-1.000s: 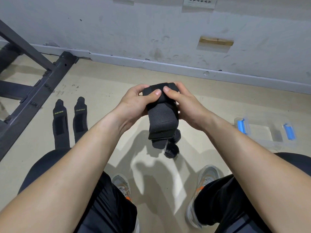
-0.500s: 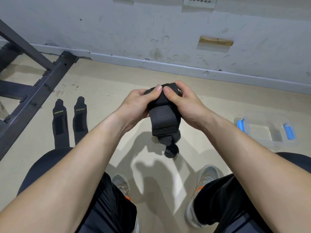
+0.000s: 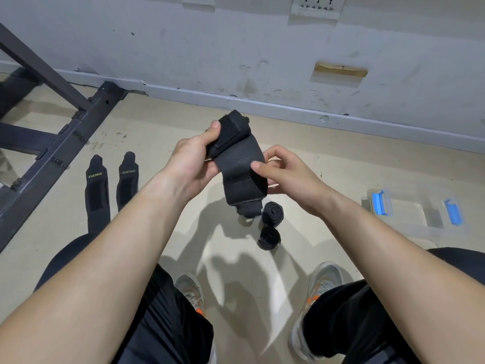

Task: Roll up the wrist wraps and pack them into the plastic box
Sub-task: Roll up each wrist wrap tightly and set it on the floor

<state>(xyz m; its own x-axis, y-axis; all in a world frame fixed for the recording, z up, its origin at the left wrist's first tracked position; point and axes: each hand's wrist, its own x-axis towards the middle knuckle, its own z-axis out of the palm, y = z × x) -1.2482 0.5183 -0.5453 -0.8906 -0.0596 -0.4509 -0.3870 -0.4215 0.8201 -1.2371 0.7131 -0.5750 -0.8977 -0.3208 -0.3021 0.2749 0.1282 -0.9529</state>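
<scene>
Centre frame: left hand [image 3: 194,158] grips the rolled end of the soft, limp wrist wrap [image 3: 241,174], right hand [image 3: 286,172] pinches its tail

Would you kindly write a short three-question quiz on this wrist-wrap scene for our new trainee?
1. True or false: the plastic box holds no wrap yet.
2. How many rolled wraps lie on the floor? A one, B two, C four.
3. Fill in: the ___ hand grips the upper end of the held wrap.
Key: 1 true; 2 B; 3 left hand.
</scene>
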